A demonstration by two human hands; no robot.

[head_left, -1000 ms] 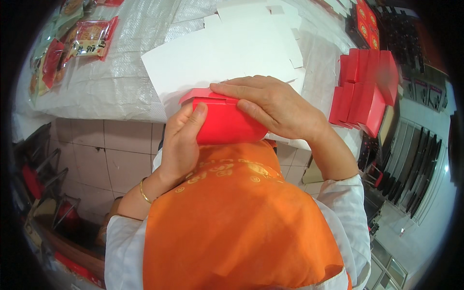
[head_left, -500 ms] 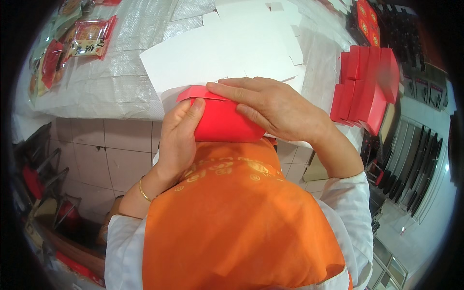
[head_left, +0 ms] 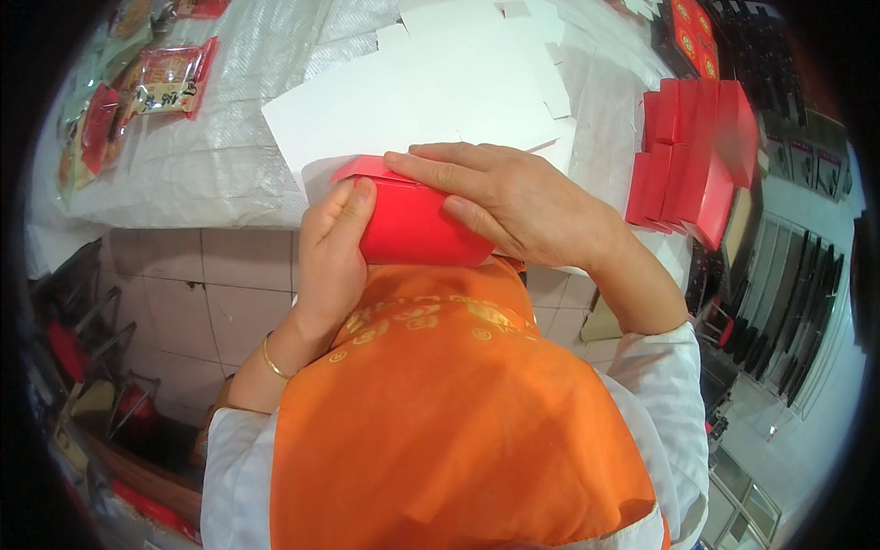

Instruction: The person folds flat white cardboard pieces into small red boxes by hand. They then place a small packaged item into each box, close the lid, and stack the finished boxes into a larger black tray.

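A red cardboard box (head_left: 417, 225) is held against my orange apron, just in front of the table edge. My left hand (head_left: 337, 234) grips its left end, with the thumb pressed on the near face and the fingers hidden behind. Across its top and right end lies my right hand (head_left: 500, 197), fingers stretched out together and pressing on the cardboard, the thumb below them on the near face. Along the upper left a flap edge (head_left: 367, 167) shows a thin gap. Flat white card sheets (head_left: 412, 101) lie on the table right behind the box.
Stacked red boxes (head_left: 701, 156) stand at the table's right edge, with a patterned red box (head_left: 692, 37) beyond them. Packaged pastries (head_left: 170, 81) lie at the far left on the white woven sheet (head_left: 238, 174). Below the table, at left, are folding stools (head_left: 73, 348) on the tiled floor.
Both hands and the red box have shifted slightly to the left in view. My left thumb has moved up a little toward the flap edge.
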